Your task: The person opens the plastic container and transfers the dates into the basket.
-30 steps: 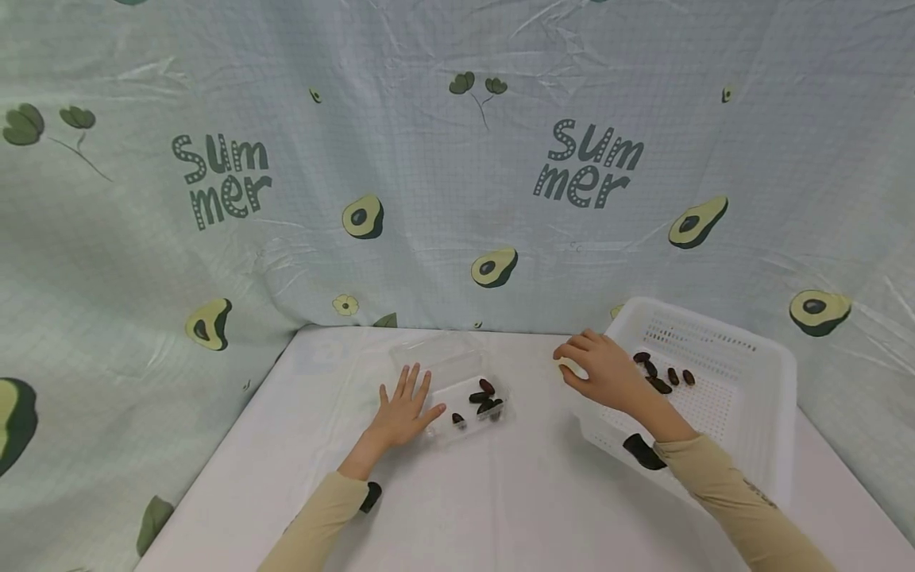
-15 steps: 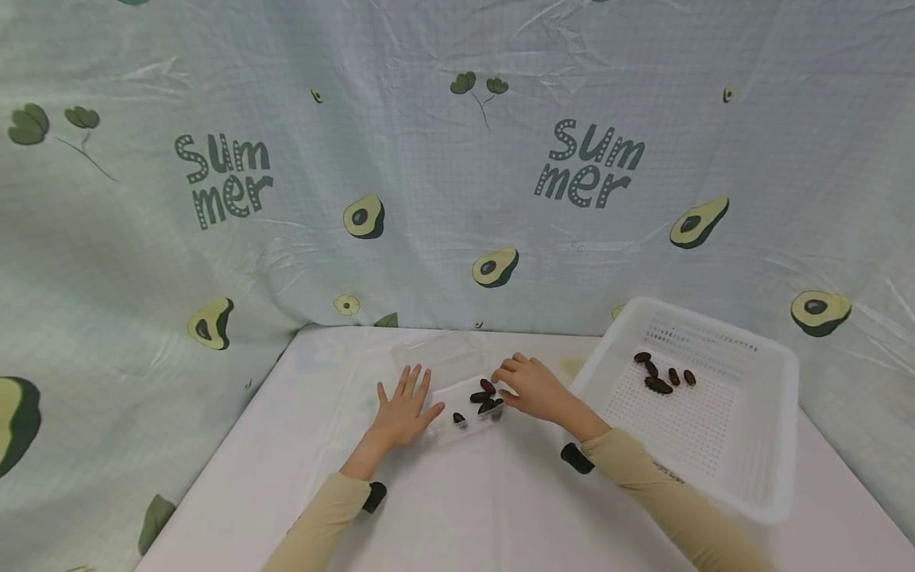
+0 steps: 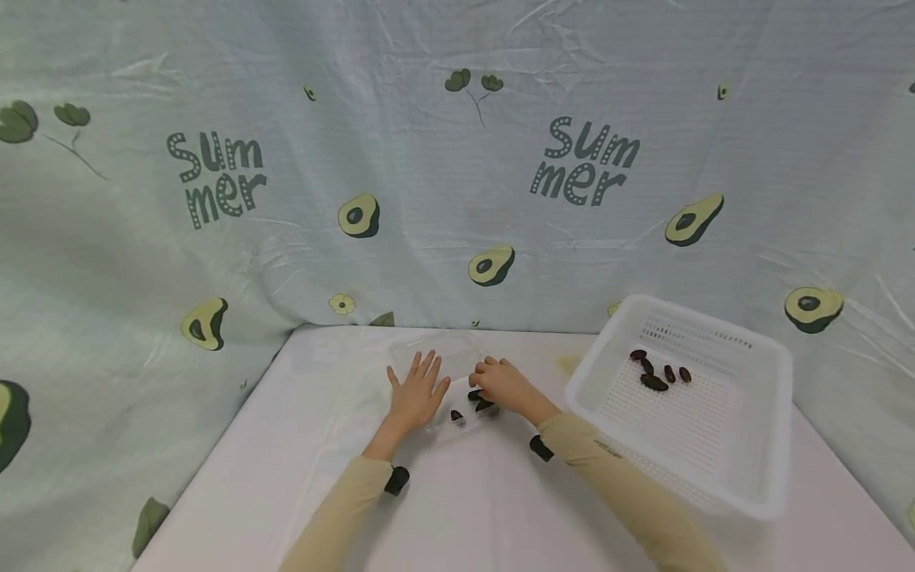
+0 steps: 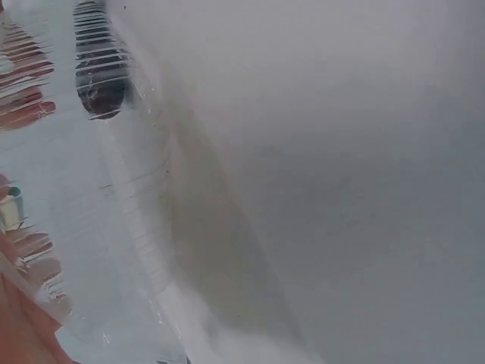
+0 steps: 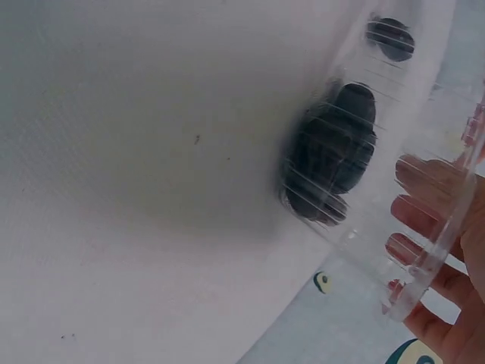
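Observation:
A clear plastic box (image 3: 438, 430) stands open on the white table, its see-through lid (image 3: 457, 342) lying back behind it. Several dark brown oval fruits that look like dates (image 3: 484, 406) lie in its right part; one more date (image 3: 457, 416) is nearer its middle. My left hand (image 3: 417, 397) rests on the box's left side, fingers spread. From the right, my right hand (image 3: 507, 387) reaches into the box, its bent fingers over the dates and hiding some. Through the wall in the right wrist view, the fingers (image 5: 415, 216) are apart, beside the date cluster (image 5: 333, 152), with no date visible between them.
To the right stands a white perforated plastic basket (image 3: 775, 413), several dates (image 3: 654, 382) on its floor. A patterned cloth (image 3: 400, 143) with avocados and lettering hangs behind the table. Each wrist wears a small black device (image 3: 541, 447).
My right hand has moved left from above the basket to the clear box, and its fingers now reach among the dates. The left hand has shifted slightly right and farther over the box.

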### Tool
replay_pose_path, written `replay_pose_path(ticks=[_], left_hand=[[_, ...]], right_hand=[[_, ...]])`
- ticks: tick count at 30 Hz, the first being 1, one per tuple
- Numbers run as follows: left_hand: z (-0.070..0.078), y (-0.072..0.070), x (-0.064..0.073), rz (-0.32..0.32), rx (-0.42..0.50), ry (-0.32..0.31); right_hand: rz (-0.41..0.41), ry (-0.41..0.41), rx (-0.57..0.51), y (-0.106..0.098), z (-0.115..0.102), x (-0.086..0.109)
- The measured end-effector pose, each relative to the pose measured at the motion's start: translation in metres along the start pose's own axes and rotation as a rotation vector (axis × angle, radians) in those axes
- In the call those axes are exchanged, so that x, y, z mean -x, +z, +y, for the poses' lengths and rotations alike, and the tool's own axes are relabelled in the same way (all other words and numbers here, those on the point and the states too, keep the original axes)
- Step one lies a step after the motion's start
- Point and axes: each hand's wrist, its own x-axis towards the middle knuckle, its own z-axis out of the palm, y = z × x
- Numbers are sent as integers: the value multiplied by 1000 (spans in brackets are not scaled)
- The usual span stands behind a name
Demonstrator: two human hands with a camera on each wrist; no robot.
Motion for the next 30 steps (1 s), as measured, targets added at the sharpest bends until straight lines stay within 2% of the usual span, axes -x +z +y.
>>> replay_pose_path(ticks=[5, 12, 19, 30], left_hand=[[1, 5, -9, -20, -14, 12], [3, 8, -10, -64, -81, -6], [1, 11, -9, -52, -88, -16], [2, 9, -10, -66, -85, -16]], right_hand=[[-45, -5, -31, 4, 1, -5], [-100, -37, -18, 6, -1, -10], [-156, 2, -40, 11, -1, -16], [-88, -17, -13, 21, 4, -19]])
